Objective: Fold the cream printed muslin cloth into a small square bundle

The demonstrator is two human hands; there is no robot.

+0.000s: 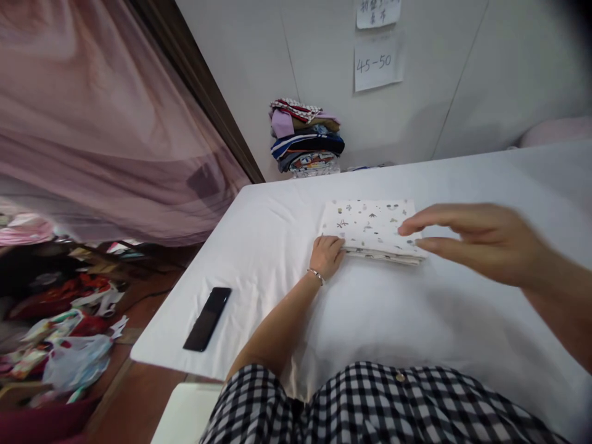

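A folded white cloth [370, 225] with small printed figures lies in several layers on the white-covered table. At its near left corner is my left hand [327, 256], with a bracelet on the wrist; its fingers close over the corner, and the thumb cannot be made out. My right hand [485, 243] hovers at the cloth's right side, slightly blurred. Its thumb and fingers are apart with nothing between them, and the fingertips overlap the cloth's right edge in view.
A black phone [207, 319] lies on the table [259, 246] at left. Behind the far edge rises a stack of folded fabrics [308, 139] against the wall. A pink curtain [115, 111] hangs at left, above plastic bags [76, 364] on the floor.
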